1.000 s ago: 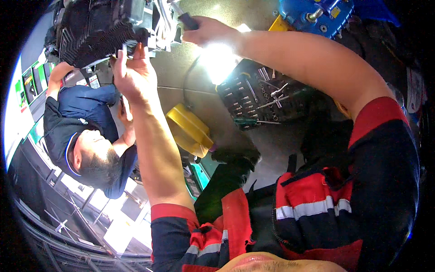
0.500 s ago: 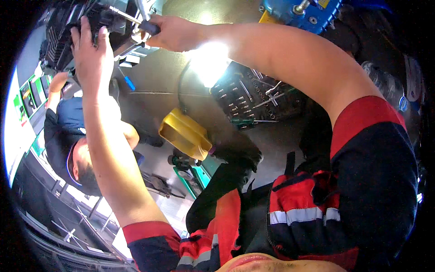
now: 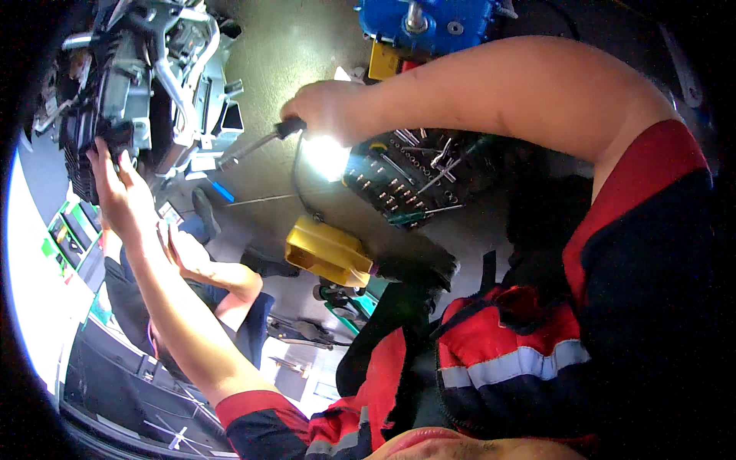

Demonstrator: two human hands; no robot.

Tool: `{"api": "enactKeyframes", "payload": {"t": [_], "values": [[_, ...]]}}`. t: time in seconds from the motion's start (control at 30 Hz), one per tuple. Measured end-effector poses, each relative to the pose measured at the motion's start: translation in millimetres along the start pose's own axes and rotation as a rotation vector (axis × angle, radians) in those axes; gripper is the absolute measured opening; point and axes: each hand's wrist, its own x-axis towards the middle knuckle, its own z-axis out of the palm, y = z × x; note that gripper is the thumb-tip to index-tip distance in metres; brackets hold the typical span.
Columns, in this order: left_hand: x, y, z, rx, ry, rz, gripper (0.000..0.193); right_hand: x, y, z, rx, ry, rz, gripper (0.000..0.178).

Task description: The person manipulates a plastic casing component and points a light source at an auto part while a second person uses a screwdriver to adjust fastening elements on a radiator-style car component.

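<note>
Machine [image 3: 134,88]: upper left, metal and black plastic. If poorly supported, could shift under pushing (support not visible).
Co-worker [image 3: 232,282]: near it, partly behind the left forearm; a dropped part could strike them.
Tool case [image 3: 399,184]: open on the floor, loose pieces on top; a stray foot might scatter them.
Yellow jug [image 3: 326,249]: near the wearer's leg, could get kicked.
Left hand [image 3: 126,199]: fingertips at the machine's dark lower part; cannot tell whether gripping. Pinch likely if that part moves.
Right hand [image 3: 322,107]: wrapped round the handle of a black-handled tool [image 3: 257,146], shaft toward the machine's lower edge; tip contact unclear. Slip possible if glare from the bright light [image 3: 328,159] hides the tip.
Blue-handled tool [image 3: 221,190]: on the floor, easily overlooked.
</note>
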Motion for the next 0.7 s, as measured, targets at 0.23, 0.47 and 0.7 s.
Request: {"api": "enactKeyframes", "payload": {"t": [0.23,0.47,0.7], "values": [[4,-36,0,-0.059,-0.049,-0.002,0.044,5,20,-13,0.027,0.011,-0.011,0.045],[17,-45,2,-0.074,-0.083,-0.091,0.045,12,38,-6,-0.006,0.097,-0.07,0.032],[44,-75,-18,0.375,-0.126,0.332,0.039,-1,-40,-28,0.18,0.08,-0.053,0.046]]}}
